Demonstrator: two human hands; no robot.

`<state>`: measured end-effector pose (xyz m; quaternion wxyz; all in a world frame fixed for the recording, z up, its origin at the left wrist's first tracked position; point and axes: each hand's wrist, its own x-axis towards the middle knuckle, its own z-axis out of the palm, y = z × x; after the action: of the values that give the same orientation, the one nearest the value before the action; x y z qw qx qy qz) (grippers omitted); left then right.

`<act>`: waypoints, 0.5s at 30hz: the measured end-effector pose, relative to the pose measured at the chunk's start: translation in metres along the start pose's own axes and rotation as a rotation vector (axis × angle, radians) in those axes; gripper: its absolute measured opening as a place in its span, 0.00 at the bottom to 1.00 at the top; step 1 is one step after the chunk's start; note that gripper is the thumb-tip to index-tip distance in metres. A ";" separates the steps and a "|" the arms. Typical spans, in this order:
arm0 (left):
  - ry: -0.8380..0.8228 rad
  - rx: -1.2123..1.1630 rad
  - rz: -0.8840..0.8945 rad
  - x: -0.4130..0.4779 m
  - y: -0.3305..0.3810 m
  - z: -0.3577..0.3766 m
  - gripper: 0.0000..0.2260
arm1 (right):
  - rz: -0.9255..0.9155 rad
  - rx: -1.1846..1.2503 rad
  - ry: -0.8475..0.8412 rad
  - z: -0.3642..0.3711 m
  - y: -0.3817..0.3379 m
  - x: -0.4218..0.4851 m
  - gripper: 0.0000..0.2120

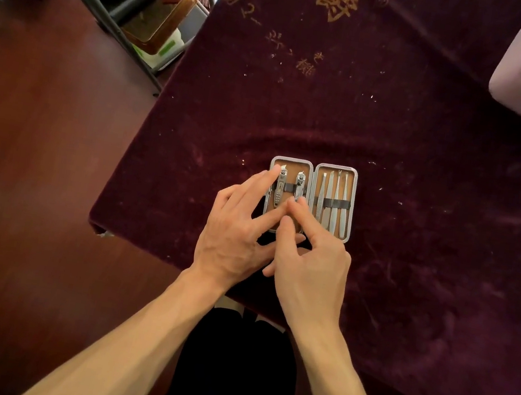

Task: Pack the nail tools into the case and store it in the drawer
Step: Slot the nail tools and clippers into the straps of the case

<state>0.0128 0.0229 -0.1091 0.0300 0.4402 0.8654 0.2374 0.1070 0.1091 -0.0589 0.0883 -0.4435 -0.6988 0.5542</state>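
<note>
Velvet cloth [396, 150], gold script illegible; case [337, 169] open.

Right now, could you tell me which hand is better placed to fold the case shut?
Probably the right hand: it sits nearest the four-tool half, while the left hand lies across the clipper half, steadying it.

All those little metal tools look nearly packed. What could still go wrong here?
The smaller clipper under the right hand may not sit fully under its elastic strap; if it sticks up, the open case might not shut flat. The left hand leans on the larger clipper, so a slip could nudge it askew. The four thin tools are held by one band only and could slide out if the case tilts.
</note>
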 end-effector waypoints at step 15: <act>-0.017 -0.143 -0.038 0.002 0.002 -0.007 0.22 | -0.140 -0.137 0.143 -0.021 0.000 0.002 0.17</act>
<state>0.0116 0.0227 -0.1018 0.0734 0.4222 0.8542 0.2944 0.1191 0.1250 -0.0513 0.1458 -0.4369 -0.7564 0.4644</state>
